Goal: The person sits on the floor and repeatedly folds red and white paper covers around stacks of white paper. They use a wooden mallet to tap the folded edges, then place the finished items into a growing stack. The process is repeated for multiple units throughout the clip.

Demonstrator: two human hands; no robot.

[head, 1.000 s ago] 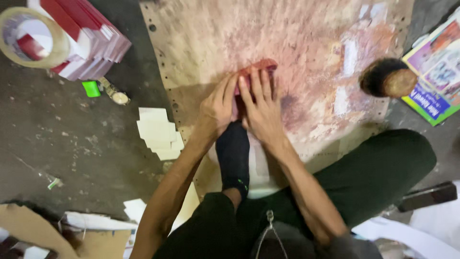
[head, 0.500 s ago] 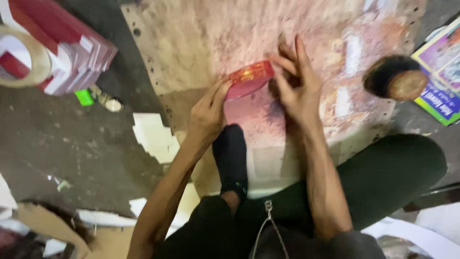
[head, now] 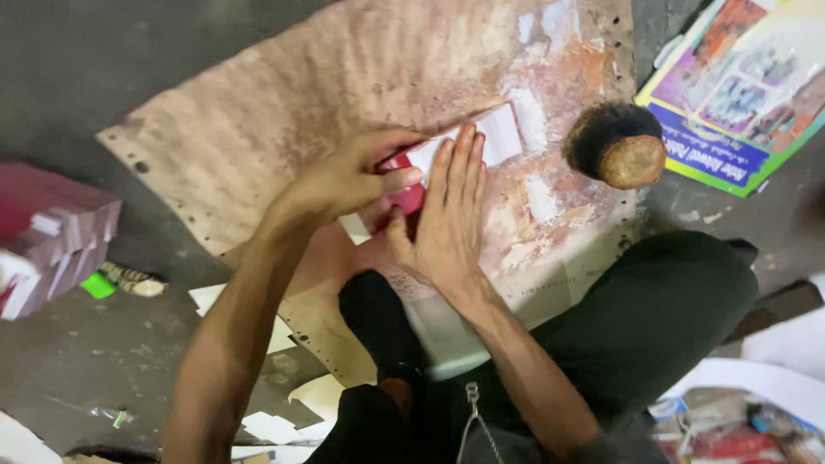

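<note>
Pressing: the right hand [head: 447,228] lies flat and fully open, fingers straight and together, palm down on a white sheet [head: 490,142] and over the red piece [head: 404,193]; it grips nothing.
Left hand: the left hand [head: 344,180] is half curled, its fingers bent round the left end of the red piece, thumb on the near side; it pinches that end.
Red piece: small, red, flat, lying near the middle of the board [head: 301,103], between the two hands; its left part shows under the left fingers, its right part is hidden beneath the right palm.
White sheet: a pale rectangle touching the red piece, reaching out past the right fingertips toward the board's far right corner.
Board: a worn brown sheet stained pink and white, lying on the dark floor [head: 103,51]; small holes run along its left edge.
Brush: a round dark brush [head: 614,150] with a tan end stands at the board's right edge, well apart from the hands.
Poster: a bright printed sheet [head: 739,94] lies just beyond the right edge, by the brush.
Boxes: red and white boxes [head: 51,241] are stacked on the floor, left of the board.
Scraps: pale paper scraps [head: 271,335] lie off the near left corner.
Legs: a dark sock [head: 378,318] rests on the board's near edge; a leg in dark trousers [head: 653,318] lies along the near right.
</note>
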